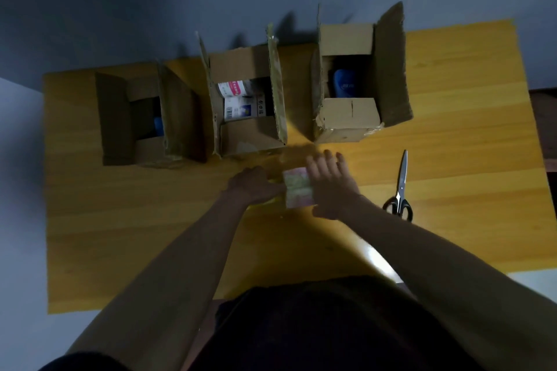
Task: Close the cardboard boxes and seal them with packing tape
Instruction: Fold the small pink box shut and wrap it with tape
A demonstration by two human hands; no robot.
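Note:
Three open cardboard boxes stand in a row at the back of the yellow table (452,135): a left box (144,117), a middle box (245,99) with white packets inside, and a right box (355,78) with a blue item inside. All their flaps stand up. In front of the middle box, a roll of packing tape (297,191) is between my hands. My right hand (330,187) holds the roll from the right, fingers spread over it. My left hand (256,185) grips the roll's left side; its fingertips are hidden.
Black-handled scissors (401,190) lie on the table right of my right hand, blades pointing away from me. A grey wall rises behind the boxes. A dark piece of furniture (545,129) stands at the table's right edge.

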